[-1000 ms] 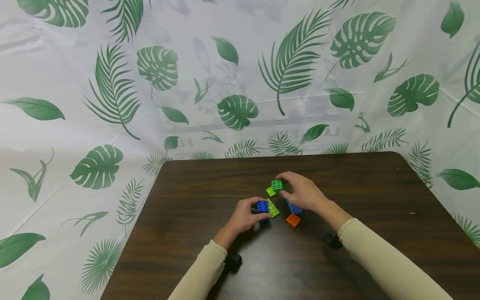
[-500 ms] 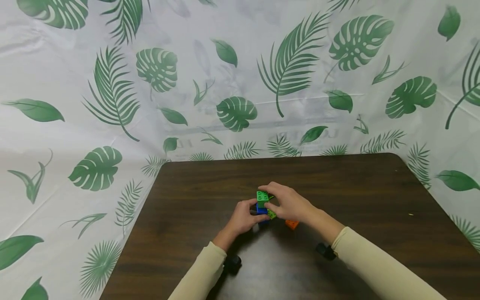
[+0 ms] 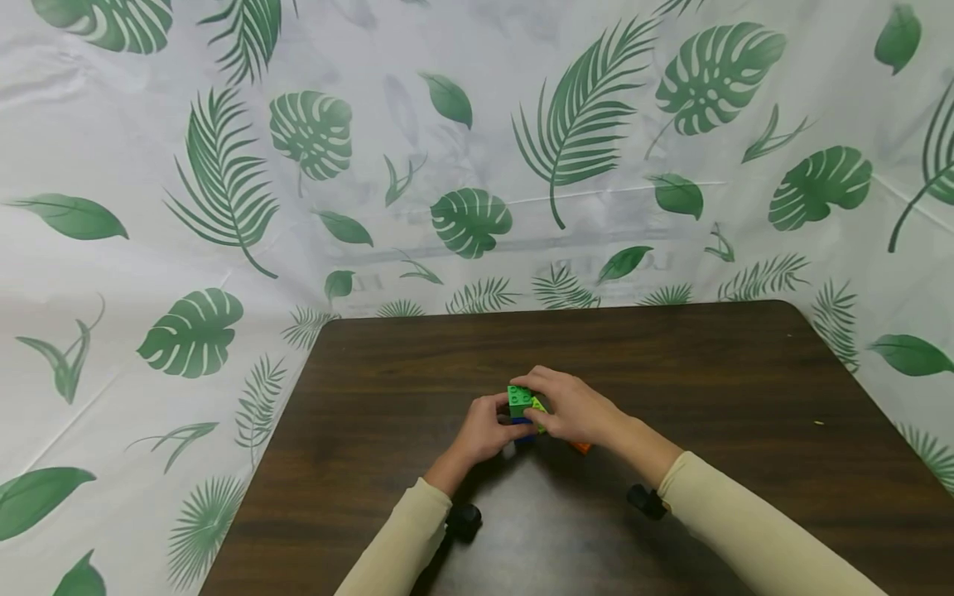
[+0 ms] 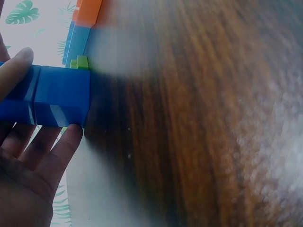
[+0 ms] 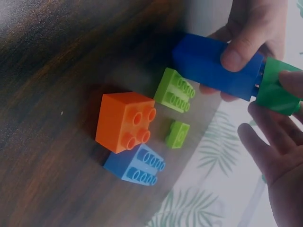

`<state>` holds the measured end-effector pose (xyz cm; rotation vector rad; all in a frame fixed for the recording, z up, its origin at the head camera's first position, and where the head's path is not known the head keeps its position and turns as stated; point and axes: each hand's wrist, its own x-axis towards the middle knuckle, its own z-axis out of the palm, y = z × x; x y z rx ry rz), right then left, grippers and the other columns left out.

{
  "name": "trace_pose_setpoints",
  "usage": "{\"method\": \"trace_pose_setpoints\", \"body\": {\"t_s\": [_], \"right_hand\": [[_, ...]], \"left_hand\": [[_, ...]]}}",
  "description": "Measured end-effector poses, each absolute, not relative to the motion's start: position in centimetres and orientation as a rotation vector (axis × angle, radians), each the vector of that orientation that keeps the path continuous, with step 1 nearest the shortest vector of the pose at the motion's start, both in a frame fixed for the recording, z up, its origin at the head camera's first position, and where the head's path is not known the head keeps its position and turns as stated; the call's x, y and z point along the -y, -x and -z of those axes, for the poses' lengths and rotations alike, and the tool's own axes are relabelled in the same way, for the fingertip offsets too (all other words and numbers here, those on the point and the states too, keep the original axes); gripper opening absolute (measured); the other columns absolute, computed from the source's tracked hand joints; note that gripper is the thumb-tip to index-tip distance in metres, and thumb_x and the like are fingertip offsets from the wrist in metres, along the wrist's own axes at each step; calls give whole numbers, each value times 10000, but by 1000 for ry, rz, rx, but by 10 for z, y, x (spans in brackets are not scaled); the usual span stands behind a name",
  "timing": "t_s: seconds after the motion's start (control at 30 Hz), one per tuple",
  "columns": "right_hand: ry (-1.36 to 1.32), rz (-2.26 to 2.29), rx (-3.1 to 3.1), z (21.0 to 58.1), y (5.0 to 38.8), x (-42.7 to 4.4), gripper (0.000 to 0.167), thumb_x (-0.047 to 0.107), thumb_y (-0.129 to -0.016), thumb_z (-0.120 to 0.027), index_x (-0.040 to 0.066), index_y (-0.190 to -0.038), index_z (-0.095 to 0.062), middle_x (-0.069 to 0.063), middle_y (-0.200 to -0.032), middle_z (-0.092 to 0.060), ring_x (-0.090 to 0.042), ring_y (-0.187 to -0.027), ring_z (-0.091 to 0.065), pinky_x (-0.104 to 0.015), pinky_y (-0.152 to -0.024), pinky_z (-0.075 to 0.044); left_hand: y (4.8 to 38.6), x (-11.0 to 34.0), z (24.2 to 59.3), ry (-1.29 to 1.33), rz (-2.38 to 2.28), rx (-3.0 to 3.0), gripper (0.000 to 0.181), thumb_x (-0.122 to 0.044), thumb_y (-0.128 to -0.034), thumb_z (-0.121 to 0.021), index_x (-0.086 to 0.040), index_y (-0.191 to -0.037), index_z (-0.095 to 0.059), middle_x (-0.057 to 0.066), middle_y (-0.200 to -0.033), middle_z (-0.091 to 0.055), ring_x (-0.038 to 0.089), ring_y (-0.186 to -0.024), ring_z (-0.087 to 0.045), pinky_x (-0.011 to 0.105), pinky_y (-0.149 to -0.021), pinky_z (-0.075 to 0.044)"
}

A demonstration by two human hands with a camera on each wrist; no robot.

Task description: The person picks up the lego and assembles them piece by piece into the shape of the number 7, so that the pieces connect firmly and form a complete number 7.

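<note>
Toy-block stack point(image 3: 519, 409) standing upright on a bench point(image 3: 387, 372), between two hands.
Its long axis is vertical, studs up. The left hand point(image 3: 480, 430) pinches the dark blue blocks point(image 5: 203, 61) below; the right hand point(image 3: 575, 407) clasps the green block point(image 5: 274, 90) on top, a slit showing beneath. A lime block point(image 5: 165, 88) and an orange block point(image 5: 114, 123) sit close right; the bench's far edge is well away.

Head view from above, forward and down; wrist views close, opposite sides, blue blocks point(image 5: 204, 62) in both
</note>
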<state>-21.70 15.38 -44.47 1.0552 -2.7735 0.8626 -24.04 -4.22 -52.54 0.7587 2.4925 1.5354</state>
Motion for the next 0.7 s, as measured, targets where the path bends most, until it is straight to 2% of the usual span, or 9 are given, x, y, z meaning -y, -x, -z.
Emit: {"method": "trace_pose_setpoints", "body": {"t_s": [0.13,0.43,0.6,0.7], "right_hand": [[-1037,-862,2797,446,217,-155,447,176,-897,-732,109,-1316,-591,39,-1090,-573,-197,-865,-609,-317,-759,-517],[-1028,-844,2791,447,216,-155,463,162,-890,-743,95,-1324,-595,16,-1116,-586,-184,-883,-622,-327,-771,-533],[-1021,-791,2795,448,215,-155,477,170,-891,-741,88,-1335,-590,-2,-1146,-588,-190,-881,-625,-321,-760,-532],[-1012,-753,2796,449,215,-154,476,177,-888,-745,95,-1333,-599,7,-1122,-588,-188,-861,-622,-310,-764,-534]], "left_hand": [[241,42,526,-748,-1527,-2491,337,-296,-817,-817,-153,-1102,-706,-35,-1044,-703,99,-929,-676,243,-775,-548],[239,42,526,-737,-1552,-2469,357,-301,-831,-804,-150,-1137,-696,-23,-1079,-702,108,-951,-680,247,-783,-549],[236,43,525,-778,-1647,-2326,398,-323,-892,-737,-116,-1220,-650,15,-1125,-680,122,-987,-669,269,-817,-544],[235,45,525,-793,-1728,-2208,420,-358,-971,-615,-105,-1305,-592,36,-1198,-645,137,-1054,-635,302,-891,-513]]}}
